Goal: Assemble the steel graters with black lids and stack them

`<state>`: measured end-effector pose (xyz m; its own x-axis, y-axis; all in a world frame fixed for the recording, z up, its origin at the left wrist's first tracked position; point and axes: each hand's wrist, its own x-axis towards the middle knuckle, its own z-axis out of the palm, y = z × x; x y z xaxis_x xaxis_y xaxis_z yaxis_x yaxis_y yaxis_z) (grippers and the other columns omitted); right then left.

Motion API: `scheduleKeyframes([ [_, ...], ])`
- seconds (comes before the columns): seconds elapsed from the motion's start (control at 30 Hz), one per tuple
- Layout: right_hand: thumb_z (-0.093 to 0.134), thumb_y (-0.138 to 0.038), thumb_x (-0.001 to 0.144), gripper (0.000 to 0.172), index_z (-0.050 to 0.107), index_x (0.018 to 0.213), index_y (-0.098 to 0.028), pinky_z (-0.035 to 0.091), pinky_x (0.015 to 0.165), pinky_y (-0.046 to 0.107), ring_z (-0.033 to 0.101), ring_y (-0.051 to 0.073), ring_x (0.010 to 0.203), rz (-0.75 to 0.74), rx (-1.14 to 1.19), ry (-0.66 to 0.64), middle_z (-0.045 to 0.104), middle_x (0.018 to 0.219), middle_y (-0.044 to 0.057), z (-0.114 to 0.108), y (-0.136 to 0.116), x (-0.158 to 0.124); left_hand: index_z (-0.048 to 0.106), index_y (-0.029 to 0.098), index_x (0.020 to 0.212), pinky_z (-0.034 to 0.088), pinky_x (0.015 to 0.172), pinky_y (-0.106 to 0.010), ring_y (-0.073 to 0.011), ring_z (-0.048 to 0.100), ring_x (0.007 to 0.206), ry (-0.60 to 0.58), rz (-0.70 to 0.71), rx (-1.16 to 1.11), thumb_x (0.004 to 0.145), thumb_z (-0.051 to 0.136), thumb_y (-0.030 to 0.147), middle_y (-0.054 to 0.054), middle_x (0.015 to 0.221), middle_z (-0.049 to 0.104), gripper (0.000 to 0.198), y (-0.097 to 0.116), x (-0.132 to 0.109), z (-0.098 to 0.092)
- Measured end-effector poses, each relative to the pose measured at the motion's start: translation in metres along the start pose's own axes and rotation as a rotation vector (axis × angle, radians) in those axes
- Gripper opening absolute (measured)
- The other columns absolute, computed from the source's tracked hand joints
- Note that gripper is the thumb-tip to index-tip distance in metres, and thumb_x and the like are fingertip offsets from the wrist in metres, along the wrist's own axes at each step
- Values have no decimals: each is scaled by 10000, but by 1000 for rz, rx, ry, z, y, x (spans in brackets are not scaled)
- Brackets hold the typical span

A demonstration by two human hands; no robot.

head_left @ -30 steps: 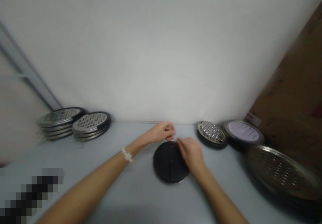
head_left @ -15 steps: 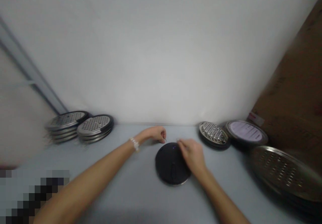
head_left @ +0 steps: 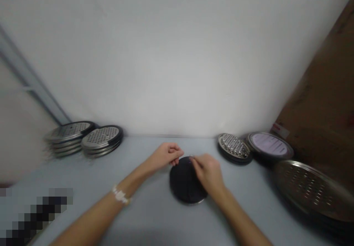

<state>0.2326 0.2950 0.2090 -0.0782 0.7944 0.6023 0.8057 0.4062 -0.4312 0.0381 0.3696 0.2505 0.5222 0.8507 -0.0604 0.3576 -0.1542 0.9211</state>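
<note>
A round black disc (head_left: 186, 183) with a thin metal rim lies flat on the table in front of me, perhaps a grater with its back up. At its upper edge my right hand (head_left: 208, 170) pinches a small thin loop (head_left: 191, 156), too blurred to name surely. My left hand (head_left: 168, 153) hovers by the disc's upper left edge, thumb and fingers drawn together. Whether anything is between them cannot be made out.
Two stacks of round graters, a near stack (head_left: 102, 141) and a far stack (head_left: 69, 137), stand at left. On the right are a small round grater (head_left: 234, 146), a round piece with a pale label (head_left: 269, 144) and a large grater (head_left: 312, 190). A white wall (head_left: 171, 72) rises behind; brown cardboard (head_left: 326, 102) borders the right.
My left hand has turned and come closer to me, its fingers less tightly curled and nearer the disc's edge. My right hand has shifted slightly left, still pinching at the rim.
</note>
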Motion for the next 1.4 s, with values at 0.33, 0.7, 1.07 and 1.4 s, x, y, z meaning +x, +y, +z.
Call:
scheduleKeyframes([
  [0.33,521,-193,982,250,662,775,-209,345,636,268,580,168,667,-189,-101,-95,661,692,21,1,-28,4,657,144,836,481,632,-252,-146,617,633,175,172,-5,901,608,426,-22,687,664,293,5,-50,24],
  [0.7,453,-220,1014,303,702,846,-187,414,641,249,627,164,663,-198,-32,-130,676,713,44,4,-24,-6,692,172,848,455,713,-234,-145,642,743,221,304,291,991,474,314,-26,805,718,297,7,-62,26],
  [1.07,473,-196,976,312,690,753,-182,415,614,246,614,159,624,-118,63,-160,674,688,49,-5,-25,-8,744,166,870,474,663,-227,-154,634,705,90,190,23,892,608,315,-27,791,735,203,7,-64,38],
  [1.4,504,-228,970,322,689,709,-190,378,584,248,605,144,571,-59,98,-162,681,653,34,-5,-25,-8,703,182,727,397,664,-229,-134,588,684,115,392,387,940,511,139,-12,746,692,290,7,-67,38],
])
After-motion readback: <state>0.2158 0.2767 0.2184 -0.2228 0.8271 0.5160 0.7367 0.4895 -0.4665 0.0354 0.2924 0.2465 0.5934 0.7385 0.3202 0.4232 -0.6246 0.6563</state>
